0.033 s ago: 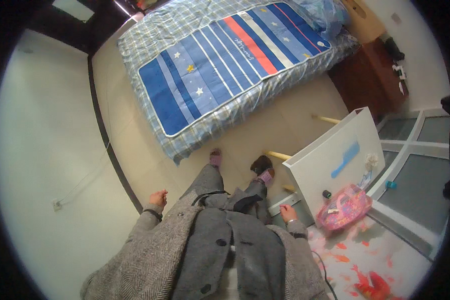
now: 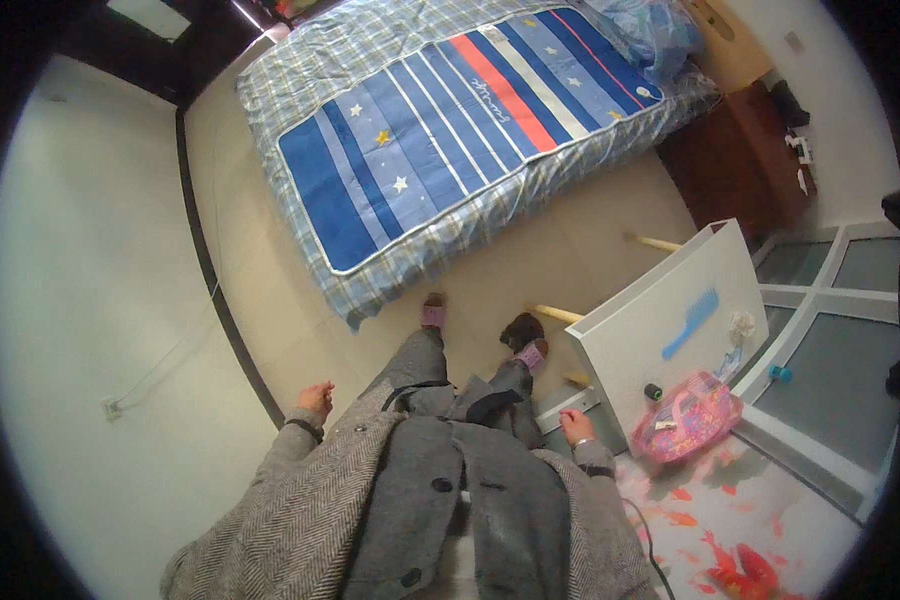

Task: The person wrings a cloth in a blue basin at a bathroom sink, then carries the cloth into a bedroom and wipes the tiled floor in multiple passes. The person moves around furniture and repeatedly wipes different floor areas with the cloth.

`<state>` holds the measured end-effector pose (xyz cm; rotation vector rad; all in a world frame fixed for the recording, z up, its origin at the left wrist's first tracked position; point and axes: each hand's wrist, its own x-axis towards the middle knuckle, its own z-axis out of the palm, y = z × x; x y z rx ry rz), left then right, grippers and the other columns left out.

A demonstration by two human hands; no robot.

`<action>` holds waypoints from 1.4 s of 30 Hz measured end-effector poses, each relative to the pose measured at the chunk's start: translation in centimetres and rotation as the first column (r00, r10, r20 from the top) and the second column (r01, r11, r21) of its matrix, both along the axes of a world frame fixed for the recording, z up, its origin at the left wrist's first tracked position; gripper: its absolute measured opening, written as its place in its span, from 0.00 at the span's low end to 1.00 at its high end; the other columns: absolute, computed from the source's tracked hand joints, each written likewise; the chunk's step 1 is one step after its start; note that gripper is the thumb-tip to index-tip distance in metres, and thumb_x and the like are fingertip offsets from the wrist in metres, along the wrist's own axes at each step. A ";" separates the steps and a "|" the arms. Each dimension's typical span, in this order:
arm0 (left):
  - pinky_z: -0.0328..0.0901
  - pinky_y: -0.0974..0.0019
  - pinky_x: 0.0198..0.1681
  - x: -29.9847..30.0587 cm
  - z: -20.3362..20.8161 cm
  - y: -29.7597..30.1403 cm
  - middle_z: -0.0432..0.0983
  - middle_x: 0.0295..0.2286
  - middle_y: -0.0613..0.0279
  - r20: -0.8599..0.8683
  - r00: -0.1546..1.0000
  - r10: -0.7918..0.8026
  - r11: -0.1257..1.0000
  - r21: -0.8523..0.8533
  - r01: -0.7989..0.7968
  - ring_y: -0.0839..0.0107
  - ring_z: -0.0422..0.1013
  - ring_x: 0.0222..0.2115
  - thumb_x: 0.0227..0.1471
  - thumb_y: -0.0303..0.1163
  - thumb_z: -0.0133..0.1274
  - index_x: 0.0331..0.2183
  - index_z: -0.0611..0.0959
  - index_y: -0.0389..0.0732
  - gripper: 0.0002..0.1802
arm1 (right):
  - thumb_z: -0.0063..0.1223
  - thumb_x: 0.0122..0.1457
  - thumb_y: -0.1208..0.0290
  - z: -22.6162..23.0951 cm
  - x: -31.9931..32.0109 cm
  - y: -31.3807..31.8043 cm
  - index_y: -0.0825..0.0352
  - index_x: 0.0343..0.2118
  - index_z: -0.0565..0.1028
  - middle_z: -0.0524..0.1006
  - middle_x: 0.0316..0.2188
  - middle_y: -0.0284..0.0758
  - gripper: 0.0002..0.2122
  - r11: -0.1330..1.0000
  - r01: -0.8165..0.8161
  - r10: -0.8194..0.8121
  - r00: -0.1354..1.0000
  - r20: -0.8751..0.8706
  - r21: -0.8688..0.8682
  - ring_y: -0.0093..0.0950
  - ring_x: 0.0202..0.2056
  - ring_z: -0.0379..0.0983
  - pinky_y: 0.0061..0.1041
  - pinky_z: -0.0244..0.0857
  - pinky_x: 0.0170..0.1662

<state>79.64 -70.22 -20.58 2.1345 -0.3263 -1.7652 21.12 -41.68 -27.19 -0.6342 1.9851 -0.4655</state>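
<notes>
Head view: the fingers of your left hand (image 2: 316, 398) curl loosely inward with nothing visible in them; those of your right hand (image 2: 575, 427) look bent too, also with nothing visible. Whether the fingertips press together cannot be told at this size. Your left hand hangs nearest your grey trouser leg (image 2: 407, 365). Your right is just beside the low white table with pale wooden legs (image 2: 625, 342); at its near end sits a pink patterned bag (image 2: 705, 418), next to a small dark cylinder (image 2: 653, 391). A light-blue plastic comb (image 2: 692, 323) and a whitish fluffy bunch (image 2: 742, 326) lie farther along.

A careless swing of your right arm could knock the cylinder, or push the bag, which seems to overhang the edge, onto the white floor covering with orange-red fish (image 2: 682, 550). The thin black cable (image 2: 652, 545) beside that sleeve could snag if you turn. A dark, soft-looking bundle (image 2: 521, 331) by your right foot's pinkish slipper (image 2: 533, 354) could trip you. Beyond, a blue striped mat (image 2: 425, 150) covers the plaid-sheeted bed (image 2: 270, 100).
</notes>
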 end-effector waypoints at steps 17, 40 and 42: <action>0.59 0.74 0.18 5.8 -2.8 -13.8 0.66 0.15 0.74 0.009 1.000 0.023 0.998 0.054 -0.023 0.81 0.62 0.16 0.55 0.38 0.52 0.25 0.78 0.43 0.11 | 0.47 0.59 0.64 2.9 5.9 -4.9 0.69 0.37 0.76 0.79 0.27 0.37 0.13 0.921 0.382 -0.388 0.919 0.066 0.081 0.24 0.22 0.75 0.25 0.69 0.25; 0.54 0.70 0.16 -9.4 1.2 -18.4 0.64 0.16 0.71 0.060 0.952 -0.301 0.954 0.021 0.300 0.77 0.59 0.15 0.53 0.37 0.56 0.26 0.79 0.39 0.11 | 0.52 0.55 0.72 11.8 -4.4 -18.4 0.66 0.34 0.74 0.71 0.31 0.37 0.05 0.921 0.145 -0.266 0.913 -0.311 -0.362 0.31 0.30 0.71 0.29 0.68 0.36; 0.54 0.70 0.16 -11.3 1.3 -18.7 0.64 0.16 0.71 0.017 0.954 -0.299 0.954 0.031 0.298 0.78 0.59 0.15 0.54 0.37 0.55 0.27 0.79 0.39 0.11 | 0.52 0.55 0.73 10.7 -5.0 -18.1 0.66 0.34 0.74 0.71 0.31 0.38 0.05 0.923 0.162 -0.276 0.910 -0.308 -0.349 0.32 0.29 0.71 0.29 0.68 0.35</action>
